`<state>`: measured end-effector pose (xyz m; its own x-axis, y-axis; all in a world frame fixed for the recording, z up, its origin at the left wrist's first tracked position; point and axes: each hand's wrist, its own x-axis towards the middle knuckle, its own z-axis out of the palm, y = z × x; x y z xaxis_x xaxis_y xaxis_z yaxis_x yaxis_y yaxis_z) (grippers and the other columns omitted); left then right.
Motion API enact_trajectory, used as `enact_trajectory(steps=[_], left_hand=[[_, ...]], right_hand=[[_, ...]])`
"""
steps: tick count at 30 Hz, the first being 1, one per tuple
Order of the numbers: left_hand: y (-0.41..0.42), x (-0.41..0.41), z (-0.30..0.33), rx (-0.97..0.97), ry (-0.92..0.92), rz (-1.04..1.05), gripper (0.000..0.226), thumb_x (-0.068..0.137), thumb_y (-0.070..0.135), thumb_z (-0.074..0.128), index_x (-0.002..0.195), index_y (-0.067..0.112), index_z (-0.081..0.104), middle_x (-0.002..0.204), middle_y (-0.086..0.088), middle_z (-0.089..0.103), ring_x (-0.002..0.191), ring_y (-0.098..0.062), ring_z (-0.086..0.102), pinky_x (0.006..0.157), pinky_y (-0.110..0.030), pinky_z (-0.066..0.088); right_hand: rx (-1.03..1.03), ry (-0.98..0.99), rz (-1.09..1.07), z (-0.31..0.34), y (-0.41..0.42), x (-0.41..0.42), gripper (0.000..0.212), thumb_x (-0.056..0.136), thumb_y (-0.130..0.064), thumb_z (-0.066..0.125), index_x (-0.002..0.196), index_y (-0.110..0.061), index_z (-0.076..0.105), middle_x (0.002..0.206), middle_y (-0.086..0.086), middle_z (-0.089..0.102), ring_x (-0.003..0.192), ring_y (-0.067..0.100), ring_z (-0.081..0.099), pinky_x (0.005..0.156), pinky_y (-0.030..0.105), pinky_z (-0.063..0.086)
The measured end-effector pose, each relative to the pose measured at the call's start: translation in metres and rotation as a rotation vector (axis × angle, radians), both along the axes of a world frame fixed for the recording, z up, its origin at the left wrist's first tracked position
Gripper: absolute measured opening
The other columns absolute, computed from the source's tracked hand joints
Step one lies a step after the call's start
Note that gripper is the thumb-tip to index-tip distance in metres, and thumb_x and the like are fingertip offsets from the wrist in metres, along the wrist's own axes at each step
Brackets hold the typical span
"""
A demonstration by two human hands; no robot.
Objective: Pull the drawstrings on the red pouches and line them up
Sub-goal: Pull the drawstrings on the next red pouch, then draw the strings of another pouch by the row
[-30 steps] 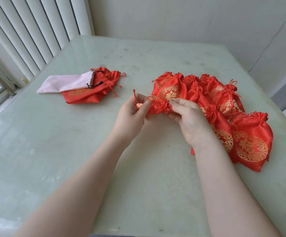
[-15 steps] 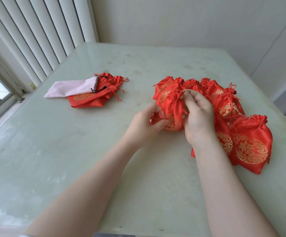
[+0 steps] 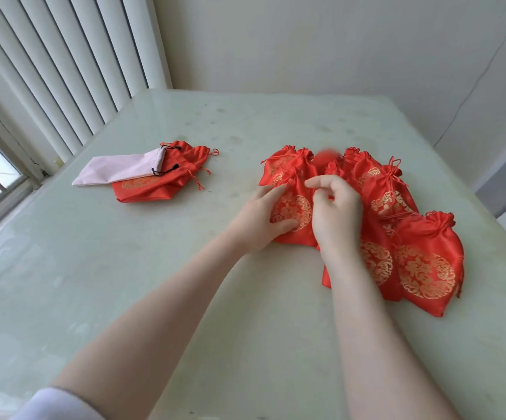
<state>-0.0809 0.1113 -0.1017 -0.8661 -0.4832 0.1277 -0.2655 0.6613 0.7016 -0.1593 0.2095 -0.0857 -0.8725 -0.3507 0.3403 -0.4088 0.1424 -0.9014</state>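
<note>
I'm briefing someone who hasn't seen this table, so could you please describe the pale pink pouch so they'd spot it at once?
On the pale green table, look to its far left side, near the window blinds. A small pile of red pouches lies there, and the pink pouch rests across it. It is the only plain pale one, with black drawstrings.

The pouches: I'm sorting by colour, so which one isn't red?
The pink pouch, far left, lying flat with black drawstrings, overlapping the small red pile. Every other pouch is red with gold.
</note>
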Motion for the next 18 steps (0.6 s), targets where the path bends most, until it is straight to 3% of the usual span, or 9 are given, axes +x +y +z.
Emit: enact_trajectory(steps=[6, 10, 15, 18], left_hand=[[0.004, -0.014, 0.004, -0.081, 0.033, 0.040, 0.075, 0.084, 0.019, 0.066, 0.146, 0.010, 0.024, 0.152, -0.010, 0.024, 0.139, -0.021, 0.025, 0.106, -0.019, 0.019], [0.001, -0.018, 0.002, -0.079, 0.020, 0.095, 0.069, 0.085, 0.026, 0.065, 0.144, 0.017, 0.030, 0.149, -0.010, 0.028, 0.137, -0.026, 0.028, 0.110, -0.030, 0.025], [-0.020, 0.008, 0.001, 0.088, 0.115, 0.248, 0.051, 0.090, 0.024, 0.058, 0.138, 0.016, 0.043, 0.144, -0.003, 0.042, 0.132, -0.015, 0.038, 0.104, -0.019, 0.026], [-0.045, 0.037, -0.002, -0.032, 0.113, 0.389, 0.037, 0.089, 0.014, 0.057, 0.125, 0.006, 0.054, 0.132, -0.010, 0.051, 0.125, -0.023, 0.045, 0.099, -0.022, 0.028]], right_hand=[[0.016, -0.032, 0.081, 0.000, 0.000, 0.000, 0.029, 0.084, 0.001, 0.045, 0.082, -0.019, 0.066, 0.089, -0.005, 0.066, 0.091, 0.010, 0.059, 0.083, 0.021, 0.043], [0.071, -0.015, 0.096, -0.003, -0.001, -0.001, 0.028, 0.086, 0.000, 0.044, 0.087, -0.016, 0.068, 0.093, -0.004, 0.067, 0.092, 0.012, 0.060, 0.085, 0.025, 0.045], [0.146, 0.245, 0.178, -0.012, -0.011, 0.010, 0.025, 0.080, 0.002, 0.046, 0.082, -0.008, 0.069, 0.092, 0.006, 0.069, 0.093, 0.024, 0.061, 0.086, 0.026, 0.041], [0.244, 0.417, 0.268, -0.020, -0.020, 0.019, 0.024, 0.074, -0.002, 0.045, 0.076, -0.008, 0.068, 0.087, 0.008, 0.069, 0.089, 0.030, 0.061, 0.085, 0.026, 0.036]])
